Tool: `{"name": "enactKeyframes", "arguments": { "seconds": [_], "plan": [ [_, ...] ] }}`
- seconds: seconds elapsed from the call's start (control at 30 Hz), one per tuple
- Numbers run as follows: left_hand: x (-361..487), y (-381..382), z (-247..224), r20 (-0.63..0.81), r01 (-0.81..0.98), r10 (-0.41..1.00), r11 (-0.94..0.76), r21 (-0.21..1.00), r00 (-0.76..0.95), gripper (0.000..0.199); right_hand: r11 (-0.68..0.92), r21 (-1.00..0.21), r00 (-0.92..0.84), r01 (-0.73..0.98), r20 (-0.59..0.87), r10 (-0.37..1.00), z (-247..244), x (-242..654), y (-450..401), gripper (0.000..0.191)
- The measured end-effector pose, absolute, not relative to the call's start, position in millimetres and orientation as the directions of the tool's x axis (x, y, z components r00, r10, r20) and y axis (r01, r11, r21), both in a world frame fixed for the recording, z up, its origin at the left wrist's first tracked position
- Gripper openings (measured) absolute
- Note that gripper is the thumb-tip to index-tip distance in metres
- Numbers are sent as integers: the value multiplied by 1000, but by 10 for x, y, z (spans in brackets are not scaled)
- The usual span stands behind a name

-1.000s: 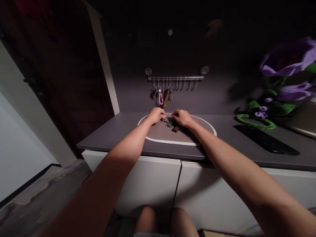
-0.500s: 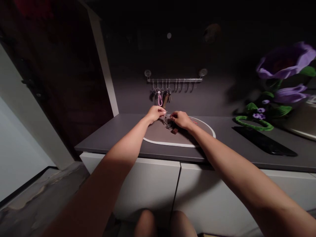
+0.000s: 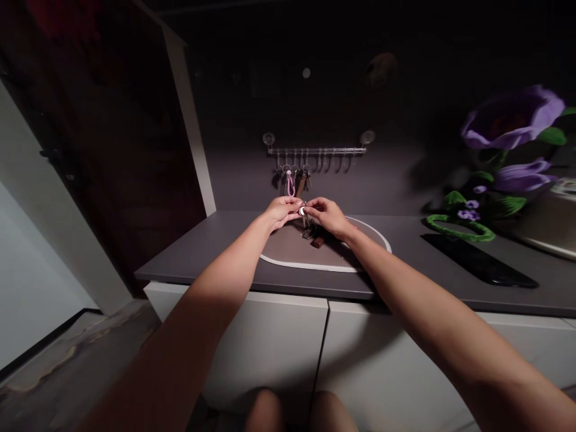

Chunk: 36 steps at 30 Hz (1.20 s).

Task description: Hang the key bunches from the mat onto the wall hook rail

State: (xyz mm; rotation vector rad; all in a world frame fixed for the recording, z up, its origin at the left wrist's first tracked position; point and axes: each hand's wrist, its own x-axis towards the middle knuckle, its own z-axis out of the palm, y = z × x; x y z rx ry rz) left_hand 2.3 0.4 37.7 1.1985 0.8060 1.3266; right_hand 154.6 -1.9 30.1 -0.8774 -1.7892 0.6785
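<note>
My left hand (image 3: 282, 212) pinches a small bunch of keys (image 3: 304, 219) by its ring, above the brown mat with a white rim (image 3: 315, 267). From the other side, the fingertips of my right hand (image 3: 327, 215) are closed on the same bunch, at a shiny round piece. Below the fingers, a dark item and a small reddish-brown block (image 3: 318, 242) rest on the mat. Behind my hands, a clear rail (image 3: 319, 150) with several hooks is fixed to the wall; keys and a pink loop (image 3: 290, 185) hang from its left half.
On the right of the grey counter (image 3: 180, 245) lie a long black object (image 3: 481, 261) and a green ring (image 3: 459, 228), beside purple flowers (image 3: 513, 123) and a rounded container (image 3: 551, 219). White cabinet doors (image 3: 270, 342) are below. A dark door stands at the left.
My right hand has moved left to meet my left hand, and its fingertips now touch the key bunch. More fingers of my left hand show under the ring. The view has shifted slightly.
</note>
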Motion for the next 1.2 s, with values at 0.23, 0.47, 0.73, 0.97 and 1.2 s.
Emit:
{"name": "enactKeyframes", "arguments": {
  "seconds": [0.23,0.47,0.73,0.97,1.2],
  "plan": [
    [47,-15,373,197,-325,965,-133,936,173,7,547,-818,-226,175,508,831,314,1553,-49,19],
    [48,-8,364,213,-325,959,-145,934,185,6,527,-847,-237,69,500,833,288,1570,2,24],
    [98,-39,362,228,-260,956,-177,949,183,8,452,-891,-210,-36,449,869,307,1604,-7,25],
    [154,39,272,435,302,900,-426,853,42,16,397,-909,-114,-123,411,905,334,1649,30,33],
    [172,39,165,613,738,742,-570,361,273,26,384,-892,-18,-239,400,917,525,1657,96,30]
  ]
}}
